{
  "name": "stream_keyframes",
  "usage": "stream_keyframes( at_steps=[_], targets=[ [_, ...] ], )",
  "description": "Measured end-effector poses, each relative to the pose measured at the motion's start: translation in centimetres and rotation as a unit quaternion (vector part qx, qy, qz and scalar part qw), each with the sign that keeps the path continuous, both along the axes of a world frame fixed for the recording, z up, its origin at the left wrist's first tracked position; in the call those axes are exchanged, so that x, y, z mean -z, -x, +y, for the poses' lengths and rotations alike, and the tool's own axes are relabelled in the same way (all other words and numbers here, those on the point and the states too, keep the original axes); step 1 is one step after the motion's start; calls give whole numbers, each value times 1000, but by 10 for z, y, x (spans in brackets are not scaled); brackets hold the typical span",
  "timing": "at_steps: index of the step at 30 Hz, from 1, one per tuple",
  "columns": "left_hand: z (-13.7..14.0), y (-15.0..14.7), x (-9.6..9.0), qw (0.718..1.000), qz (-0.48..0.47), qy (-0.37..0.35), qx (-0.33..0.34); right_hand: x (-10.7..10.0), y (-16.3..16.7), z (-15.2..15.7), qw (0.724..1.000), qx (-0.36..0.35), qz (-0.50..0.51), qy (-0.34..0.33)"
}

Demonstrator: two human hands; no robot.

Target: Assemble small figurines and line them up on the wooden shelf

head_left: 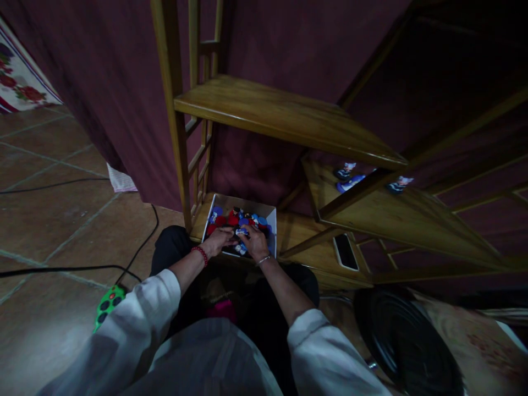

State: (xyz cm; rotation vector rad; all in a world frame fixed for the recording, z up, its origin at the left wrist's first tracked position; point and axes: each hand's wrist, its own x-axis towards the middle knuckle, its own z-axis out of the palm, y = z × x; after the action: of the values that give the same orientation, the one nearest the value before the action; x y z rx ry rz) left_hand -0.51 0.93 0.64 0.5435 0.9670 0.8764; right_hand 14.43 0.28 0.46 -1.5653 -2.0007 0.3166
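Observation:
A shallow white box (269, 212) rests on the low wooden shelf in front of my knees. Inside it lie several small figurines in red, blue and white, with a red one (233, 218) near the middle. Over the box's front part, my right hand (254, 242) has its fingers closed on a small blue-and-white figurine (241, 231). From the other side, my left hand (220, 241), red bracelet at the wrist, meets it with its fingers closed at the figurine's dark lower part. Fine details are blurred in the dim light.
A wooden upper shelf (272, 113) juts out above the box. Several figurines, one a dark-based figurine (345, 170), stand on the right shelf. A phone-like black-and-white object (345, 252) lies lower right. A green power strip (109, 303) with cables is on the left floor; a black round seat (406, 341) stands right.

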Motion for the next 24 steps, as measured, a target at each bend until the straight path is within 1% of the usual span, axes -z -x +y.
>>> stream_keyframes(
  at_steps=[5,14,24],
  targets=[
    [0,0,0,1000,1,0,-8,2,2,0,999,28,15,8],
    [3,0,9,1000,-9,-1,-8,6,6,-1,997,65,34,13],
    [0,0,-1,999,-14,11,-28,4,12,0,995,95,25,24]
  ],
)
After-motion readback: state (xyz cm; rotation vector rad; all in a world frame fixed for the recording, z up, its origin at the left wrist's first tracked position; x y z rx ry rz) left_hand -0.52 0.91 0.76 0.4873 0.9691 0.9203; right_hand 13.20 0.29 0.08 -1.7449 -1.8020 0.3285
